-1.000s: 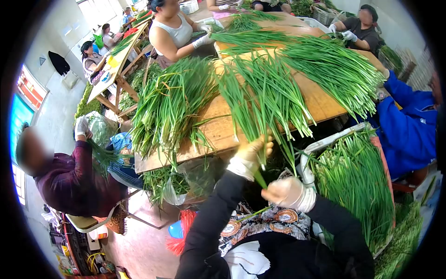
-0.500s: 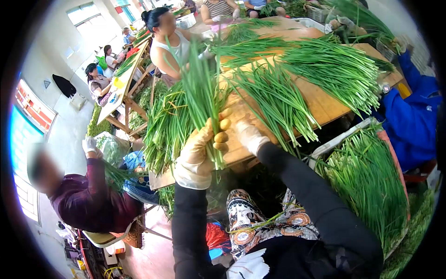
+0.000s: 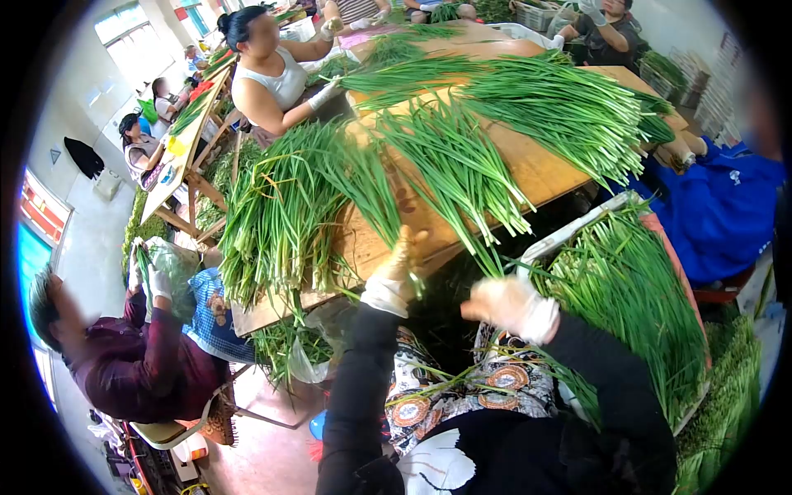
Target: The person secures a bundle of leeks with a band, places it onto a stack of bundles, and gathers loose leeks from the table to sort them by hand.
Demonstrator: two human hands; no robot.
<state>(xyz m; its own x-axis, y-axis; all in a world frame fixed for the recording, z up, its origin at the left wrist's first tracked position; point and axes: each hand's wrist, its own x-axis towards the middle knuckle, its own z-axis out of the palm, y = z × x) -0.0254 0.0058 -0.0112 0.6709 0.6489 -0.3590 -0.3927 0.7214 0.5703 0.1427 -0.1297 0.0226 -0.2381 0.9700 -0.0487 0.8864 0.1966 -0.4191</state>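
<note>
My left hand, in a pale glove, is closed around the lower part of a bunch of garlic chives. The leaves fan up and left over the table edge, blurred, and pale stalk ends show just below my fingers. My right hand, also gloved, is apart from the bunch, above my lap to the right; motion smears its fingers. A large pile of garlic chives lies left of the held bunch. Another loose bundle lies to its right, white ends toward me.
The wooden table carries a wide heap of chives at the right. A lined crate full of chives stands by my right arm. A person in maroon sits at left; another in a white top is across the table corner.
My left hand has moved lower and right, and its bunch now leans left over the table. My right hand has pulled back from the table toward my lap. The view has shifted slightly.
</note>
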